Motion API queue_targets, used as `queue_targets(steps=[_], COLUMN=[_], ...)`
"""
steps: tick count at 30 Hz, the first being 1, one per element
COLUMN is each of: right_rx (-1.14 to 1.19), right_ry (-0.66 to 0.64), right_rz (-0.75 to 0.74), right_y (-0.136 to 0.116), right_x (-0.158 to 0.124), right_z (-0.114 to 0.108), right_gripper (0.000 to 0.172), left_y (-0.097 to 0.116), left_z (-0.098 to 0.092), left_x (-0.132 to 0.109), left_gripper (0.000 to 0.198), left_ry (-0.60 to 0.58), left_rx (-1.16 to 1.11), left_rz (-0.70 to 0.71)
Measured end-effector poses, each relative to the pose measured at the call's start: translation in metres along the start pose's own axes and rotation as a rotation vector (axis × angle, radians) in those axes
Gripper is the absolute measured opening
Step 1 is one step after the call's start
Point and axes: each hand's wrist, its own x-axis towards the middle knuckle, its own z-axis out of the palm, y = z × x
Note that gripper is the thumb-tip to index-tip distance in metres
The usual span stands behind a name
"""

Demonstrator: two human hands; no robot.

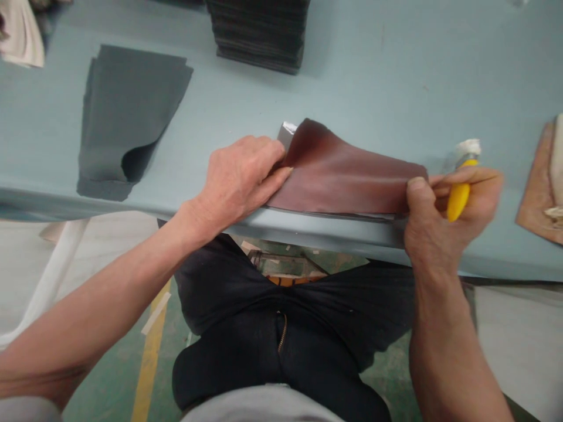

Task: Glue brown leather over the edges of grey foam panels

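Observation:
A reddish-brown leather piece (347, 176) lies along the table's near edge, its far left corner curling up. Under that corner shows part of a grey piece (287, 136) with a white patch. My left hand (244, 176) is closed on the leather's left end, thumb on top and the other fingers partly hidden. Its right end is pinched between thumb and forefinger of my right hand (448, 205). The same right hand also keeps a brush with a yellow handle (458, 199) tucked between its fingers, its white-coated tip (468, 147) pointing away from me.
Dark grey sheets (132, 111) lie overlapped at the left, one corner curled. A tall stack of dark pieces (261, 35) stands at the back middle. To the far right is a brown board (539, 181) with whitish material on it. Pale cloth (21, 35) sits at the far left corner.

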Motion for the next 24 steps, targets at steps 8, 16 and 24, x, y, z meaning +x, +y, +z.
queue_targets(steps=[8, 16, 24], right_rx=[-0.197, -0.276, -0.261], right_ry=[-0.108, -0.138, -0.154], right_rz=[-0.173, -0.224, -0.123], right_y=[-0.006, -0.007, -0.012], right_x=[-0.002, -0.006, -0.006], right_z=[-0.007, -0.009, -0.013], right_gripper=[0.025, 0.024, 0.024], left_y=[0.004, 0.009, 0.008], left_z=[-0.004, -0.008, -0.009], left_x=[0.003, 0.004, 0.005], left_gripper=[0.025, 0.033, 0.03], left_ry=[-0.043, -0.093, -0.091], left_rx=[0.07, 0.194, 0.175], left_rz=[-0.021, -0.067, -0.1])
